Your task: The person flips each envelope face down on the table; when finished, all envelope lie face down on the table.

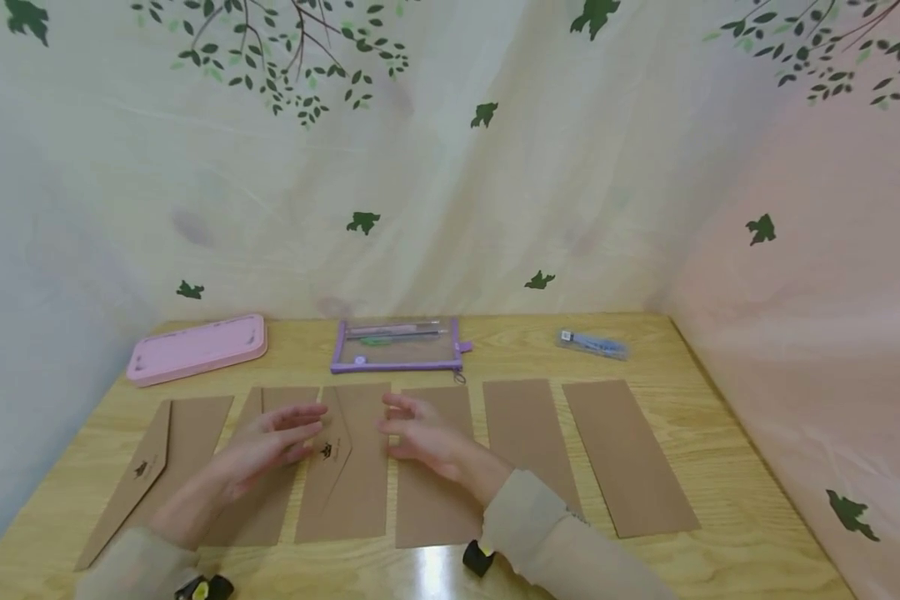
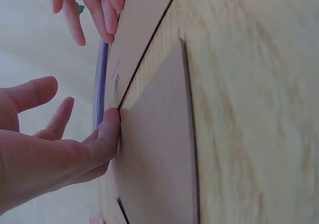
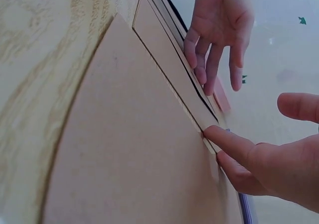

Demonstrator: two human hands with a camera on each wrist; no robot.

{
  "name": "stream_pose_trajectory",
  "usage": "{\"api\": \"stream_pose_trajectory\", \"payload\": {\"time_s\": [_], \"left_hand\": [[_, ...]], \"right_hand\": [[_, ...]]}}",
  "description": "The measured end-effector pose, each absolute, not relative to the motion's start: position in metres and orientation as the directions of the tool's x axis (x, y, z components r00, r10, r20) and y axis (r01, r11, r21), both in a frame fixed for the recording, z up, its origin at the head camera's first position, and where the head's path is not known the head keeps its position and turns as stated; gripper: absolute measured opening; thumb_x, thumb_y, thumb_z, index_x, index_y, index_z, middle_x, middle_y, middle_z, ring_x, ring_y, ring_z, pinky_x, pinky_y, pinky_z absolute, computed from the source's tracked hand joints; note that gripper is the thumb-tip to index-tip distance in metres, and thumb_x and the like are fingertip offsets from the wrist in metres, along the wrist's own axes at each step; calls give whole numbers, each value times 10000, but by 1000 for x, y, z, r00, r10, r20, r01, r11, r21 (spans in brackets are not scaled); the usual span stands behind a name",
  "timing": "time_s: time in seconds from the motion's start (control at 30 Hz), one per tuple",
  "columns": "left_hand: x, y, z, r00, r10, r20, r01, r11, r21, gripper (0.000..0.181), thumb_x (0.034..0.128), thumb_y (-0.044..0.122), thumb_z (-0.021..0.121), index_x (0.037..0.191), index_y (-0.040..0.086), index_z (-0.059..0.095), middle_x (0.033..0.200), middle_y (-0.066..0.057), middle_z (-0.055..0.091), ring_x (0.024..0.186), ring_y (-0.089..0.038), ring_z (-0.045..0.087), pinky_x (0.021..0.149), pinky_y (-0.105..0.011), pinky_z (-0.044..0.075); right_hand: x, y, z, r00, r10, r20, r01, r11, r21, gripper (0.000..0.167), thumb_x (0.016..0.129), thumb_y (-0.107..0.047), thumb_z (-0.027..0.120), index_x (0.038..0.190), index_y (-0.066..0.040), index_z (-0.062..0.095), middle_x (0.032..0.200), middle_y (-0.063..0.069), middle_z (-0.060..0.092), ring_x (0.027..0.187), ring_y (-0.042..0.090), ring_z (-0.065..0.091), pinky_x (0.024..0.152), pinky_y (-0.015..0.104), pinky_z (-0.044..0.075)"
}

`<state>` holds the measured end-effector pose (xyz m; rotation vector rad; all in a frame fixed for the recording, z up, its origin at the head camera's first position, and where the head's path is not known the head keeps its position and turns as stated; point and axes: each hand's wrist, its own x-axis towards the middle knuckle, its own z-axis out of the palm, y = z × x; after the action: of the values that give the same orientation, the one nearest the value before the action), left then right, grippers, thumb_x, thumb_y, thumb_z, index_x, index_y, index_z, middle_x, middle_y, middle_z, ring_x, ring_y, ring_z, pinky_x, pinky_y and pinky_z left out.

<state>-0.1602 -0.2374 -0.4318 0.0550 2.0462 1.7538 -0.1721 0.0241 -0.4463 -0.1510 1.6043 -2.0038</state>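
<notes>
Several brown kraft paper envelopes lie in a row on the wooden table. The middle-left envelope (image 1: 363,500) shows its pointed flap and a small dark print. My left hand (image 1: 277,437) is over the envelope to its left (image 1: 255,517), fingers extended and lower fingertips at the paper in the left wrist view. My right hand (image 1: 435,442) is above the plain envelope (image 1: 435,512) on the right, fingers loosely straight; its lower fingertips (image 3: 214,132) are by the gap between envelopes. The palms face each other, and neither hand grips anything.
A pink case (image 1: 198,346) lies at the back left. Behind the envelopes is a clear pouch with a purple border (image 1: 397,365), pens inside. A small blue packet (image 1: 592,343) lies at the back right. Patterned curtains (image 1: 435,167) enclose the table (image 1: 735,500).
</notes>
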Motion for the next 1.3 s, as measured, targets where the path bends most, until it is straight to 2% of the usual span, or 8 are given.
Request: {"api": "stream_pose_trajectory", "payload": {"time_s": [0.27, 0.87, 1.13, 1.3], "left_hand": [[-159, -236, -437, -908, 292, -301, -256, 185, 949, 603, 1029, 208, 618, 1485, -103, 375, 1507, -277, 400, 1344, -301, 448, 1019, -313, 494], [-158, -233, -435, -908, 266, -323, -279, 190, 941, 590, 1034, 215, 611, 1475, -104, 386, 1505, -263, 406, 1323, -261, 471, 1018, -319, 494], [-160, -234, -429, -899, 267, -347, -316, 151, 937, 598, 1036, 198, 600, 1489, -108, 357, 1506, -242, 397, 1250, -160, 505, 1025, -313, 488], [-162, -235, -429, -895, 263, -361, -335, 142, 932, 590, 1041, 192, 589, 1500, -95, 355, 1480, -175, 446, 1191, -105, 518, 991, -297, 502]], "right_hand": [[-171, 25, -446, -835, -490, -252, 356, -132, -925, 660, 981, -35, 600, 1555, 58, 287, 1560, 302, 278, 1403, 430, 367, 1084, 563, 422], [-170, 25, -447, -839, -482, -254, 365, -151, -919, 642, 988, -29, 588, 1549, 67, 291, 1572, 305, 264, 1411, 434, 356, 1080, 559, 427], [-169, 25, -444, -833, -491, -254, 372, -158, -915, 668, 980, -28, 588, 1556, 71, 264, 1575, 302, 248, 1421, 431, 340, 1091, 569, 411], [-169, 26, -442, -825, -498, -269, 403, -182, -897, 673, 995, -36, 573, 1567, 64, 234, 1591, 305, 212, 1449, 433, 294, 1103, 598, 381]]}}
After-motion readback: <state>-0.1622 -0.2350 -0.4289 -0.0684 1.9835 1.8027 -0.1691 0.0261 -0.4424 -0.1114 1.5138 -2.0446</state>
